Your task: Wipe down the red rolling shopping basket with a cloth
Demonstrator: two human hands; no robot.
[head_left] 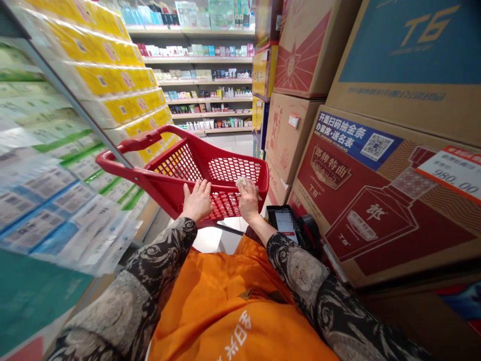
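A red plastic shopping cart (231,156) with perforated basket walls stands in front of me, its handle at the far left. My left hand (198,201) lies on the basket's near rim, fingers stretched forward and thumb apart; nothing shows in it. At the near right part of the rim, my right hand (248,200) presses a small pale cloth (241,181) under closed fingers. Most of the cloth is hidden by that hand. Through the basket's holes no goods can be made out.
Stacked liquor cartons (349,200) wall off the right side. Yellow tissue packs (112,82) and green-white packs (71,135) line the left. A dark device with a lit screen (285,223) sits low beside the cartons. Shelves of cosmetics (206,60) stand ahead beyond pale floor.
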